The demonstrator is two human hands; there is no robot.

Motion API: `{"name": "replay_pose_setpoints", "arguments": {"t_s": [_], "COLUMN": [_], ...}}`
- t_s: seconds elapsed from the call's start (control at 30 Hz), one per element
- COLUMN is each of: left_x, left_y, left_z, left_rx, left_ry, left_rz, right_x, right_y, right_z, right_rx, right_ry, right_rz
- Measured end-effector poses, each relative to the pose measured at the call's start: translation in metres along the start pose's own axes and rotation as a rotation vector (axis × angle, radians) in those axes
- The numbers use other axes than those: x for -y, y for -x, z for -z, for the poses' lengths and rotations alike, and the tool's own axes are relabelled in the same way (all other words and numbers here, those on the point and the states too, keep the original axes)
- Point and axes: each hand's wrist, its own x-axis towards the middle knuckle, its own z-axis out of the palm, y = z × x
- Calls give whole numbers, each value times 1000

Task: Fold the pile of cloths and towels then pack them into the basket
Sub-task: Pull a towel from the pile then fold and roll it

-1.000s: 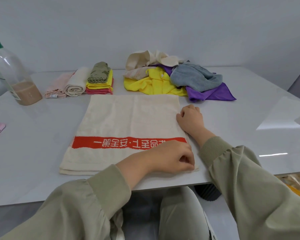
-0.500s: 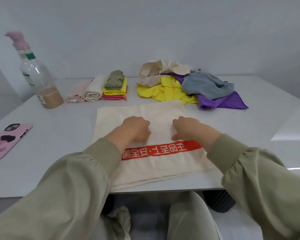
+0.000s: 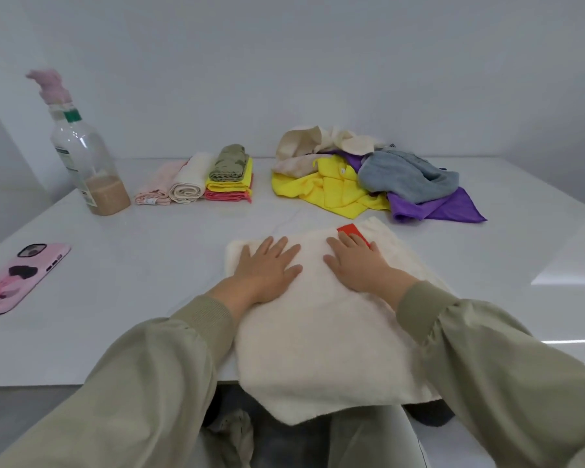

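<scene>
A cream towel (image 3: 321, 332) lies folded over on the white table (image 3: 149, 265), its near end hanging past the table's front edge. A bit of its red band (image 3: 350, 230) shows at the far fold. My left hand (image 3: 269, 265) and my right hand (image 3: 353, 261) press flat on the towel's far part, fingers straight. A loose pile of cloths (image 3: 368, 177), cream, yellow, grey and purple, sits behind the towel to the right. Folded cloths (image 3: 200, 179) in pink, cream, olive, yellow and red lie in a row at the back left. No basket is in view.
A clear pump bottle (image 3: 81, 157) with brown liquid stands at the back left. A pink phone (image 3: 17, 278) lies near the table's left edge. A pale wall rises behind the table.
The towel has been folded over, hiding most of the red band. Both hands went from curled grips on the cloth to lying flat on its far part.
</scene>
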Motion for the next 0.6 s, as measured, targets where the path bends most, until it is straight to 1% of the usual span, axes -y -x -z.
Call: {"name": "replay_pose_setpoints", "arguments": {"t_s": [0.1, 0.3, 0.37, 0.43, 0.5, 0.57, 0.6], "left_x": [12, 40, 40, 29, 11, -5, -9], "left_y": [-6, -25, -35, -44, -50, -51, -48], "left_z": [5, 20, 26, 32, 34, 29, 24], "left_rx": [7, 14, -26, -105, -136, -128, -111], "left_ry": [-20, -49, -136, -232, -141, -3, 22], "left_rz": [-10, -3, 55, 123, 174, 199, 192], "right_x": [0, -3, -3, 0, 2, 1, 1], "right_y": [-5, -12, -18, -31, -45, -57, -61], "right_z": [-1, 0, -1, 0, 2, 1, 1], "right_rx": [-2, 90, 70, 52, 41, 34, 28], "right_ry": [-36, -9, 6, -6, -17, -21, -24], "right_rz": [17, -23, -43, -74, -118, -161, -168]}}
